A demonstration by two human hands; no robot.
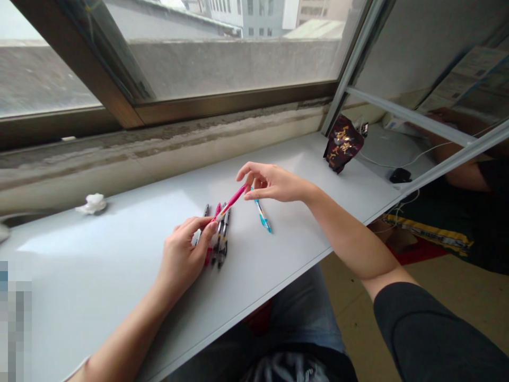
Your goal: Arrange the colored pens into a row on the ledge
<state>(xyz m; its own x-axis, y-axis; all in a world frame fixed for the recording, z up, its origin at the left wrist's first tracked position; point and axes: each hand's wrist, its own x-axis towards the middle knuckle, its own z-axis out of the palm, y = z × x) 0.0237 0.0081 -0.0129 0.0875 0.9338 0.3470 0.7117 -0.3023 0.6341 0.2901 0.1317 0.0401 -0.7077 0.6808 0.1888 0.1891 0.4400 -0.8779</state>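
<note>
A pink pen (pixel 231 202) is held slanted above the white desk (pixel 119 265). My right hand (pixel 272 183) pinches its upper end between thumb and forefinger. My left hand (pixel 185 257) grips its lower end, fingers curled. Under the pink pen lies a row of several pens (pixel 219 241), dark and red, side by side. A blue pen (pixel 262 216) lies alone on the desk just right of them, below my right hand.
A crumpled white tissue (pixel 92 203) lies at the back left by the window sill. A dark red snack bag (pixel 342 144) stands at the back right. Beyond a glass partition another person's arm (pixel 457 159) rests on the neighbouring desk, near a black object (pixel 400 175) and cables.
</note>
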